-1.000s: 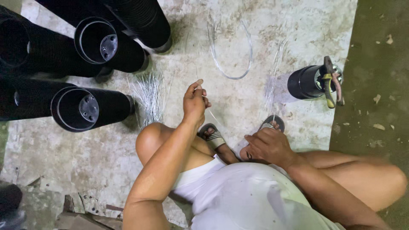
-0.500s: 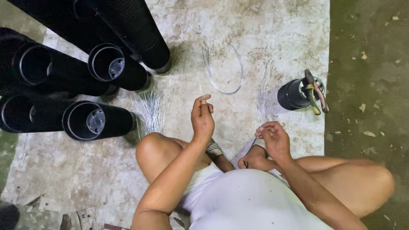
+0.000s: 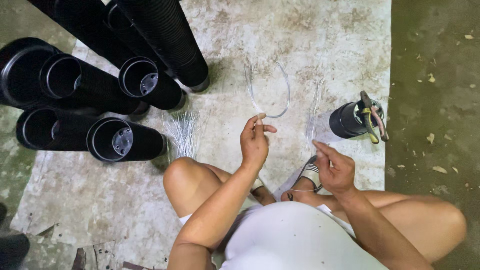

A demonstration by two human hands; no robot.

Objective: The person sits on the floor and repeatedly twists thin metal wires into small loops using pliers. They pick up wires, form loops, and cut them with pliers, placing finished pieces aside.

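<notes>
left hand (image 3: pixel 256 141) now raised higher, fingers pinching thin clear curved wire (image 3: pixel 280 95)

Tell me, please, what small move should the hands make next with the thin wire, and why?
Probably bring the right hand up to the wire loop. The left hand pinches its near end, the rest curls free above, and the right hand is apart from it.
</notes>
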